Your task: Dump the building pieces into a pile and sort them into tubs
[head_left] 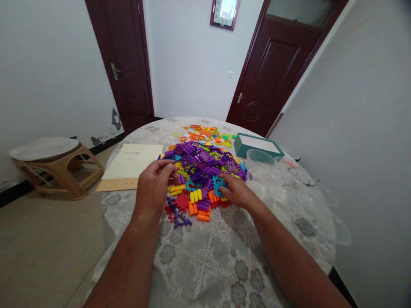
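Note:
A large heap of plastic building pieces (205, 164), mostly purple, covers the middle of the table. My right hand (239, 192) is at the heap's right front, with thumb and forefinger on a blue square toothed piece (218, 185). On the left edge of the heap, my left hand (157, 175) has its fingers curled and thumb close to the forefinger; what lies between them is too small to make out. In front of the heap are a red toothed piece (181, 202), a yellow ribbed piece (195, 196) and several orange pieces (204, 215).
Paper sheets (133, 160) lie to the left. Orange and yellow pieces (201, 133) are spread behind the heap. A green-and-white box (258, 146) and a clear plastic tub (261, 162) stand at the right, near more clear containers (302, 199). A stool (61, 164) is beside the table.

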Demonstrator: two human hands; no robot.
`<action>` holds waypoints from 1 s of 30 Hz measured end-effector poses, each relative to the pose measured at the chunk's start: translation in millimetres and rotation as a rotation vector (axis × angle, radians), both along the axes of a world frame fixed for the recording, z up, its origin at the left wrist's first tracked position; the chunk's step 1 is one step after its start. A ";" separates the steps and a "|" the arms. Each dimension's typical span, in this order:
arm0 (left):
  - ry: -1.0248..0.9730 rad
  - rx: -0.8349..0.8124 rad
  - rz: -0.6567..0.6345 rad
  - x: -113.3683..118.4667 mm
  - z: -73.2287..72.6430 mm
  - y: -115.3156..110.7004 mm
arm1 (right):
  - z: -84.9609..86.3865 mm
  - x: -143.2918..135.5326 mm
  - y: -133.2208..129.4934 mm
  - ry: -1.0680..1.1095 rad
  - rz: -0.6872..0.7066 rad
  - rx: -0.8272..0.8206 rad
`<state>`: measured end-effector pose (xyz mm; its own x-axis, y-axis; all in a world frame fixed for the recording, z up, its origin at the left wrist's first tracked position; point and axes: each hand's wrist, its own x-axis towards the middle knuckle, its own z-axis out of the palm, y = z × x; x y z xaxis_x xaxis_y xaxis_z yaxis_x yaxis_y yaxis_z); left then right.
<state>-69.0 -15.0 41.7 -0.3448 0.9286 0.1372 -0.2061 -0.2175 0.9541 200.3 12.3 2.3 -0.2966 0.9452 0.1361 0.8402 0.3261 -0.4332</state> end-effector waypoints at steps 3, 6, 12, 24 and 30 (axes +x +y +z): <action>-0.042 0.006 0.041 -11.0 -0.3 2.8 | -9.7 -3.1 2.2 -0.016 -0.039 0.030; -0.064 0.015 0.055 -18.1 -2.2 4.7 | -13.4 -5.7 2.9 -0.028 -0.084 0.059; -0.090 0.014 0.057 -21.0 -1.2 4.2 | -13.6 -9.3 8.5 -0.068 -0.112 0.039; -0.032 -0.035 -0.012 -16.0 0.6 2.1 | -14.1 4.9 -2.3 0.193 -0.109 0.079; 0.193 -0.082 -0.261 -4.1 -0.9 -3.8 | -8.0 -1.3 -10.2 0.681 -0.195 -0.133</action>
